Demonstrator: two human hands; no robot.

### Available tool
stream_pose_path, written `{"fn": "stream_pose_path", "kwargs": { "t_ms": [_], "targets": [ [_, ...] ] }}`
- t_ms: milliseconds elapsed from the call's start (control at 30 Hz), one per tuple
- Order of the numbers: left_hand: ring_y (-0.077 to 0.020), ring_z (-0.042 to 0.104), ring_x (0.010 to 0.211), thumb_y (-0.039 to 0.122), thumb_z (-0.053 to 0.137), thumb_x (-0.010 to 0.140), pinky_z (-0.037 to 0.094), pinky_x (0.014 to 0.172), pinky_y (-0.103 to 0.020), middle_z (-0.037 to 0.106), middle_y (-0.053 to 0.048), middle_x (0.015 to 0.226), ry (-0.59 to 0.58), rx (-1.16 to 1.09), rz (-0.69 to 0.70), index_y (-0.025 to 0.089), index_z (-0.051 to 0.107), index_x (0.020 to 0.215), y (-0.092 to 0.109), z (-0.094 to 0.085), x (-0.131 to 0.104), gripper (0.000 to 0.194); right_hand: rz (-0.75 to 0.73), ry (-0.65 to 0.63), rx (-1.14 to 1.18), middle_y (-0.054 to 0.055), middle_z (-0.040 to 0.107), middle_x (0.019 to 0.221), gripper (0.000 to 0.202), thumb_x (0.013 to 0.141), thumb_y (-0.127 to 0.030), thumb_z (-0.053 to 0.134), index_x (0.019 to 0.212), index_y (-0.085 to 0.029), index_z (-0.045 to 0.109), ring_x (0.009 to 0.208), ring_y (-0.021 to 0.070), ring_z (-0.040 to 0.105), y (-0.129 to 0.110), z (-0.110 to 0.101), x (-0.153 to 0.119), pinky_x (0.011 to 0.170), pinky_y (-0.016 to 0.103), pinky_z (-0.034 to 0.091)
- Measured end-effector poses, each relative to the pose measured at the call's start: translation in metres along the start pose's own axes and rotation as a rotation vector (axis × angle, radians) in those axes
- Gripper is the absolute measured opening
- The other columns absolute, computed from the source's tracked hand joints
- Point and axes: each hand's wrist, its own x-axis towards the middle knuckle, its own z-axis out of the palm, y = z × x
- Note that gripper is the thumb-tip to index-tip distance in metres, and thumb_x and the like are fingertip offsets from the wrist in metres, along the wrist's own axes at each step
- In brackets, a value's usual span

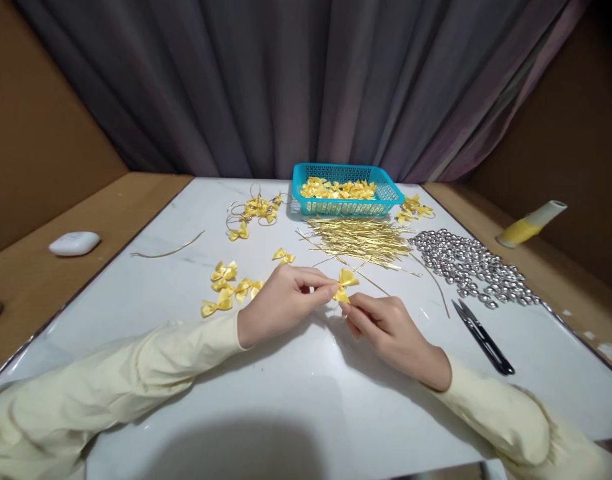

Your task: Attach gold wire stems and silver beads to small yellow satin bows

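Between my two hands, a yellow ribbon bow (347,285) is held above the white table. My left hand (291,297) pinches its left side with thumb and forefinger. From below right, my right hand (389,330) pinches at the bow's lower edge; whether it also grips a wire is too small to tell. Several loose yellow bows (223,298) lie left of my left hand. Beyond my hands is a heap of gold wire ties (359,239). Black thread snips (483,339) lie to the right of my right hand.
A blue basket (346,209) of yellow bows stands at the back. Silver beads (479,267) are spread at the right. Bows with wire loops (261,210) lie back left. A single wire (169,252), a white case (75,243) and a yellow-white tube (531,225) sit farther out.
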Motion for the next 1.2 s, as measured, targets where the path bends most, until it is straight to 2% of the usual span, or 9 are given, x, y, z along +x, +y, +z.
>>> {"fn": "stream_pose_path", "kwargs": {
  "t_ms": [233,400,633,800,900,1067,1200],
  "targets": [
    [-0.0123,0.055,0.066,0.015,0.053,0.077,0.041,0.058,-0.021,0.065,-0.001,0.067,0.022,0.031,0.019,0.014,0.066,0.061,-0.002,0.001,0.001,0.021,-0.012,-0.045,-0.038,-0.005,0.041,0.047,0.031,0.088,-0.022,0.037,0.057,-0.019,0.04,0.042,0.0084,0.038,0.001,-0.002,0.001,0.048,0.022,0.029],
    [-0.0138,0.058,0.068,0.019,0.053,0.078,0.042,0.06,-0.023,0.067,-0.002,0.07,0.058,0.022,0.021,0.014,0.068,0.063,-0.002,0.002,0.001,0.021,0.018,-0.059,-0.021,-0.004,0.043,0.048,0.032,0.088,-0.023,0.036,0.057,-0.019,0.04,0.043,0.0091,0.04,0.0,-0.001,0.002,0.05,0.022,0.03],
    [-0.0132,0.056,0.068,0.024,0.054,0.078,0.041,0.059,-0.021,0.068,-0.003,0.075,0.06,-0.074,-0.068,0.014,0.068,0.063,-0.001,0.001,0.0,0.023,0.026,-0.033,-0.007,-0.004,0.043,0.049,0.031,0.088,-0.024,0.038,0.058,-0.018,0.042,0.044,0.0086,0.039,0.002,-0.002,0.001,0.05,0.022,0.029],
    [-0.0093,0.045,0.053,0.033,0.052,0.079,0.033,0.05,-0.021,0.06,0.0,0.06,-0.025,-0.199,-0.218,0.014,0.07,0.073,-0.004,-0.001,0.003,0.027,0.014,-0.01,0.007,-0.004,0.041,0.049,0.031,0.088,-0.027,0.04,0.058,-0.018,0.043,0.043,0.0076,0.036,0.004,-0.004,0.0,0.048,0.021,0.028],
    [-0.0079,0.039,0.052,0.036,0.051,0.08,0.03,0.049,-0.021,0.059,-0.001,0.065,-0.103,-0.312,-0.239,0.013,0.068,0.076,-0.007,-0.001,0.005,0.029,0.021,-0.015,0.008,-0.005,0.04,0.048,0.031,0.088,-0.027,0.04,0.058,-0.018,0.044,0.043,0.0075,0.035,0.003,-0.006,0.0,0.047,0.021,0.027],
    [-0.0083,0.042,0.057,0.031,0.051,0.08,0.033,0.052,-0.021,0.059,-0.002,0.073,-0.154,-0.493,-0.251,0.012,0.064,0.074,-0.006,0.0,0.005,0.024,0.036,-0.038,-0.01,-0.005,0.04,0.048,0.03,0.087,-0.028,0.041,0.06,-0.017,0.047,0.043,0.0074,0.034,0.002,-0.01,0.001,0.046,0.021,0.026],
    [-0.0087,0.044,0.058,0.029,0.05,0.081,0.035,0.054,-0.021,0.058,-0.001,0.07,-0.108,-0.363,-0.192,0.013,0.061,0.072,-0.008,0.0,0.006,0.022,0.044,-0.1,-0.036,-0.006,0.038,0.046,0.028,0.086,-0.026,0.043,0.06,-0.016,0.05,0.042,0.007,0.032,0.002,-0.016,0.001,0.045,0.021,0.026]
  ]
}}
